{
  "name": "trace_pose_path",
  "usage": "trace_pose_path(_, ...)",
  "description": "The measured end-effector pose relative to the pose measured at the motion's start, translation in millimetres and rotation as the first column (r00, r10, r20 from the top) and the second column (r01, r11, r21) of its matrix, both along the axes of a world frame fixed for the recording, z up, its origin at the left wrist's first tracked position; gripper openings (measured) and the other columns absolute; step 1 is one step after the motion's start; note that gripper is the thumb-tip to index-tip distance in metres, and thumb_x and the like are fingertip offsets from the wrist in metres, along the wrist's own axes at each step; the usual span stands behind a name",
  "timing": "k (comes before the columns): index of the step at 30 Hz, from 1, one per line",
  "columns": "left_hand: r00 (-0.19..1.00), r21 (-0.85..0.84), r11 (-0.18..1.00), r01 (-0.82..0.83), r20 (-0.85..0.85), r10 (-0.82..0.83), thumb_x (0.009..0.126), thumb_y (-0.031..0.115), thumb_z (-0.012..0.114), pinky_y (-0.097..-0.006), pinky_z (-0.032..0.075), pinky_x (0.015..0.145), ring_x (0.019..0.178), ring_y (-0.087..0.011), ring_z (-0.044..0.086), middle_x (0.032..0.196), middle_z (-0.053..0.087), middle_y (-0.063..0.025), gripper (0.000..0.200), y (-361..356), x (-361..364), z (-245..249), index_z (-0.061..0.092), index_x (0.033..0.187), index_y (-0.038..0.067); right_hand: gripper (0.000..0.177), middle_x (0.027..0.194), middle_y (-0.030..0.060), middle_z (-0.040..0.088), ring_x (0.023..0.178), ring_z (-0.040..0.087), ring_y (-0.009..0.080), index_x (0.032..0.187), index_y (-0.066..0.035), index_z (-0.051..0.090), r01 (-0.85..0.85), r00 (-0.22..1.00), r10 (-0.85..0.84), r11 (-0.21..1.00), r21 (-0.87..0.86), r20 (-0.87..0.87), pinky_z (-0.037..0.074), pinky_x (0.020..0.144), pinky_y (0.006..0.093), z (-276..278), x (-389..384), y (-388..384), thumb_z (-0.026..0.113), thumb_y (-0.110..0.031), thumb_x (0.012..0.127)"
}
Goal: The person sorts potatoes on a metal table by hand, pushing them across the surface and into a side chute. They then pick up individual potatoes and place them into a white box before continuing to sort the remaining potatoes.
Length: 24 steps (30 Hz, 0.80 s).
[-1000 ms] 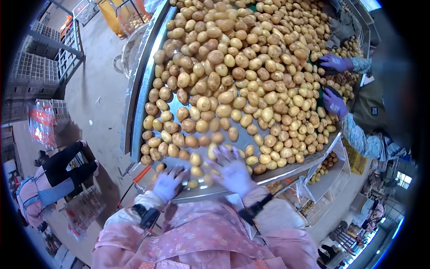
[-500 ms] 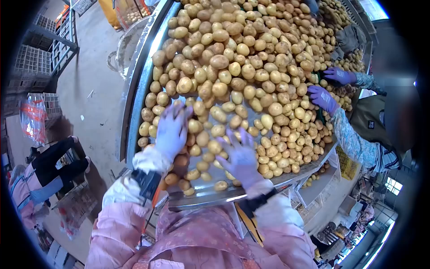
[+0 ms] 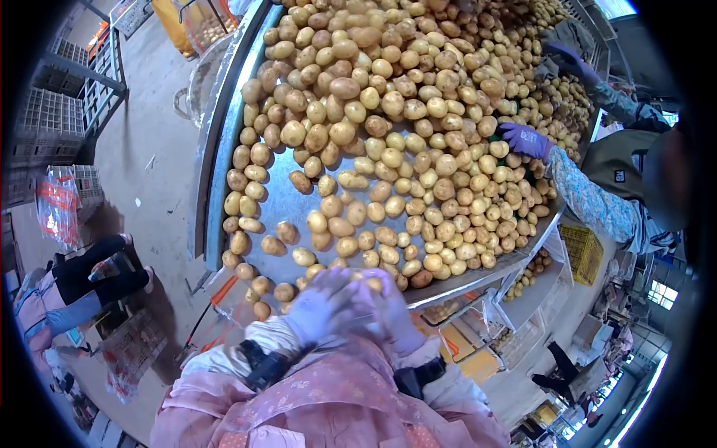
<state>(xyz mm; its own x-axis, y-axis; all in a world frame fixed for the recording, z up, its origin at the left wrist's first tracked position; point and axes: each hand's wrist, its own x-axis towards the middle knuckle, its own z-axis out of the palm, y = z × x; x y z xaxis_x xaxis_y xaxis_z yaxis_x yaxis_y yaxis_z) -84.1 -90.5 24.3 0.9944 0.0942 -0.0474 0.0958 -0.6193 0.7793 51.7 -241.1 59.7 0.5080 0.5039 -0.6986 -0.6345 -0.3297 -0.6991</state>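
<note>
Both my gloved hands are close together at the near edge of a metal sorting table (image 3: 287, 175) heaped with potatoes (image 3: 441, 104). My left hand (image 3: 323, 308), in a pale purple glove, has its fingers stretched out toward the other hand. Beside it, my right hand (image 3: 394, 317) has its fingers curled round what looks like a yellowish potato, partly hidden by the fingers. Loose potatoes (image 3: 340, 226) lie scattered on the metal just beyond my hands.
Across the table, a co-worker's purple-gloved hand (image 3: 526, 140) touches the heap. A raised metal rim (image 3: 224, 149) runs along the left side. A yellow crate (image 3: 581, 254) stands at right; another person (image 3: 75, 295) is at lower left.
My hands have drawn back from among the potatoes to the near edge and come together. Bare metal now shows where they were. The co-worker's farther hand has moved away along the heap.
</note>
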Motion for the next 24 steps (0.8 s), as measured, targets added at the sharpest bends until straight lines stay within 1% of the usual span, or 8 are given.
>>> trace_pose_path(2, 0.987, 0.283, 0.945, 0.160, -0.022, -0.161, 0.088, 0.022, 0.073, -0.0557, 0.045, 0.109, 0.137, -0.0451, 0.049, 0.140, 0.059, -0.0222, 0.059, 30.6, -37.0, -21.4, 0.058, 0.140, 0.001, 0.011, 0.091, 0.0015, 0.063, 0.078, 0.061, 0.0117, 0.114, -0.008, 0.059, 0.089, 0.985, -0.098, 0.994, 0.070, 0.145, 0.054, 0.068, 0.0284, -30.0, 27.2, -56.1, 0.064, -0.014, 0.105)
trace_pose_path(5, 0.978, 0.220, 0.967, -0.129, -0.132, 0.161, 0.091, 0.019, 0.071, -0.0521, 0.049, 0.106, 0.127, -0.0406, 0.057, 0.138, 0.062, -0.0172, 0.044, 82.1, -67.1, -23.8, 0.066, 0.134, 0.009, 0.021, 0.091, 0.0061, 0.062, 0.077, 0.064, 0.0206, 0.121, -0.006, 0.061, 0.260, 0.936, -0.255, 0.966, 0.013, 0.243, 0.056, 0.079, 0.0395, -38.9, 102.2, -128.1, 0.055, -0.022, 0.108)
trace_pose_path(7, 0.935, 0.229, 0.911, -0.344, -0.002, 0.353, 0.093, 0.017, 0.069, -0.0504, 0.050, 0.104, 0.121, -0.0397, 0.060, 0.135, 0.064, -0.0170, 0.040, 95.7, -73.2, -37.4, 0.067, 0.133, 0.011, 0.024, 0.098, 0.0088, 0.063, 0.083, 0.064, 0.0224, 0.125, -0.008, 0.061, 0.245, 0.548, 0.085, 0.935, -0.256, 0.832, 0.056, 0.082, 0.0403, -66.0, 129.7, -109.1, 0.055, -0.021, 0.106)
trace_pose_path(12, 0.847, 0.232, 0.814, -0.532, 0.171, 0.504, 0.094, 0.014, 0.068, -0.0492, 0.049, 0.106, 0.123, -0.0407, 0.060, 0.133, 0.064, -0.0197, 0.041, 128.5, 65.9, -24.1, 0.066, 0.134, 0.009, 0.055, 0.145, 0.0291, 0.056, 0.141, 0.047, 0.0474, 0.143, -0.010, 0.061, -0.153, 0.044, 0.876, 0.481, -0.863, 0.480, 0.045, 0.112, 0.0534, -75.4, 63.5, 39.5, 0.067, -0.021, 0.090)
trace_pose_path(14, 0.850, 0.302, 0.796, -0.524, 0.120, 0.514, 0.092, 0.014, 0.069, -0.0493, 0.047, 0.108, 0.125, -0.0405, 0.058, 0.139, 0.061, -0.0198, 0.047, 132.7, 98.7, -55.6, 0.064, 0.138, 0.013, 0.053, 0.141, 0.0247, 0.059, 0.134, 0.053, 0.0465, 0.138, -0.013, 0.066, -0.184, -0.082, 0.728, 0.660, -0.729, 0.680, 0.048, 0.109, 0.0522, -59.8, 17.7, 70.4, 0.068, -0.020, 0.086)
trace_pose_path(17, 0.878, 0.344, 0.834, -0.430, -0.056, 0.476, 0.089, 0.013, 0.069, -0.0496, 0.049, 0.104, 0.119, -0.0403, 0.059, 0.131, 0.062, -0.0180, 0.049, 124.8, 83.2, -46.8, 0.063, 0.138, 0.015, 0.046, 0.134, 0.0184, 0.064, 0.122, 0.062, 0.0401, 0.134, -0.013, 0.068, -0.475, -0.078, 0.656, 0.638, -0.606, 0.751, 0.054, 0.098, 0.0478, -44.2, 12.3, 39.1, 0.066, -0.017, 0.089)
trace_pose_path(19, 0.938, 0.362, 0.888, -0.284, -0.085, 0.335, 0.084, 0.011, 0.070, -0.0492, 0.051, 0.097, 0.111, -0.0391, 0.061, 0.120, 0.063, -0.0152, 0.049, 121.4, 42.3, -37.7, 0.067, 0.133, 0.015, 0.043, 0.132, 0.0181, 0.066, 0.119, 0.065, 0.0355, 0.131, -0.010, 0.070, -0.530, 0.258, 0.816, 0.568, -0.630, 0.518, 0.055, 0.098, 0.0476, -45.2, 42.0, 5.2, 0.066, -0.014, 0.088)
trace_pose_path(24, 0.926, 0.374, 0.900, -0.221, -0.208, 0.314, 0.083, 0.015, 0.072, -0.0502, 0.051, 0.093, 0.108, -0.0385, 0.062, 0.119, 0.064, -0.0133, 0.042, 89.1, -4.2, -46.5, 0.067, 0.124, 0.014, 0.022, 0.111, 0.0150, 0.075, 0.096, 0.072, 0.0353, 0.117, -0.007, 0.075, -0.037, 0.474, 0.450, 0.869, -0.493, 0.757, 0.059, 0.085, 0.0462, -18.7, 127.0, 44.3, 0.066, -0.014, 0.097)
